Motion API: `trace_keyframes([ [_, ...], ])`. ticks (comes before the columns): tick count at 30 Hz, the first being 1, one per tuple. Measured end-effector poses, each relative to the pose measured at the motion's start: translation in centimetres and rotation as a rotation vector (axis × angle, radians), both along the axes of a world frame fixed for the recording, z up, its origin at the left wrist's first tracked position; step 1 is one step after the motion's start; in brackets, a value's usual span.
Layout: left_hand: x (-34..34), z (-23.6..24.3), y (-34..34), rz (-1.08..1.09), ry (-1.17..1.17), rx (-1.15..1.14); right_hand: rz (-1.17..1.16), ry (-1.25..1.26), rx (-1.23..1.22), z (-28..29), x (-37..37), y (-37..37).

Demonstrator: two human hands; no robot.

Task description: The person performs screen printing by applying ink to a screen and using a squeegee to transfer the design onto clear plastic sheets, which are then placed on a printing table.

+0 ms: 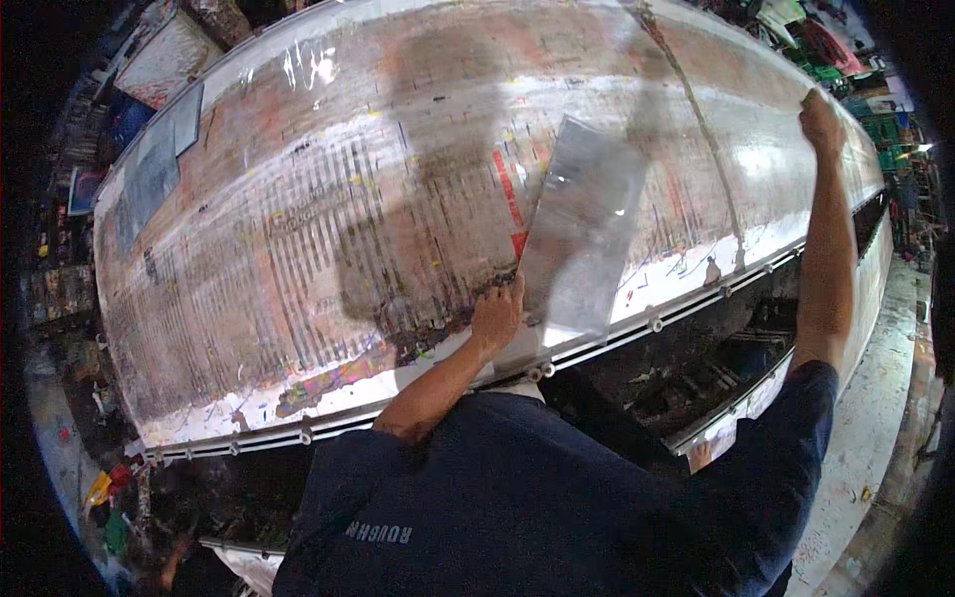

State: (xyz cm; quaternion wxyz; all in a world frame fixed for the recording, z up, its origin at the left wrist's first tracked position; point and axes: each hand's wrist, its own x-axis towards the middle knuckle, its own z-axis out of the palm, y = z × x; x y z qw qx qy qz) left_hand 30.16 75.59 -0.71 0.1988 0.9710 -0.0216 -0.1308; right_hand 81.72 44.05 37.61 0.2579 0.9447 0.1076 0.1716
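A long, paint-stained pale worktop (298,229) with streaks and coloured flecks fills most of the view, edged by a near rail with small rings. A grey rectangular sheet (582,199) lies at a slant in the middle, beside a red printed strip. My left hand (497,313) has its fingers bent at the sheet's lower left edge; what they grip, if anything, is unclear. My right hand (821,119) is closed at the worktop's upper right edge, its contents hidden. My shadow covers part of the surface.
Grey panels (149,199) lie at the left end. Dark framework (716,368) shows below the rail, with another hand (701,456) small and low. Cluttered green and red items (826,55) stand beyond the right end; coloured scraps (99,488) sit lower left.
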Motion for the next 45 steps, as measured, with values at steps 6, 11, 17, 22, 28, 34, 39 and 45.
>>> trace_keyframes([
  [6,0.3,-1.9,-0.5,0.057,0.070,-0.061,0.242,-0.095,-0.083,14.4,0.1,9.3],
  [11,3.3,-3.0,0.6,0.313,0.338,-0.883,0.647,-0.114,0.287,4.4,-11.5,19.6],
  [17,-0.9,4.2,9.4,0.711,0.258,-1.819,0.719,0.241,0.483,-20.5,-31.8,29.2],
  [22,-7.7,6.5,14.9,0.751,0.101,-1.797,0.422,1.152,1.289,-38.2,-49.7,32.7],
  [28,-12.2,1.0,18.8,0.835,0.072,-1.631,0.474,0.811,1.008,-44.7,-54.8,29.6],
  [34,-14.9,-2.6,21.8,0.847,0.050,-1.478,-0.372,1.067,1.640,-41.3,-57.8,26.6],
  [39,-16.2,-5.5,25.2,0.850,-0.107,-1.168,-0.757,1.638,1.960,-39.3,-62.3,29.9],
  [45,-20.9,-10.2,29.1,0.466,-0.929,-1.445,0.082,1.214,1.675,-47.4,-63.0,36.2],
])
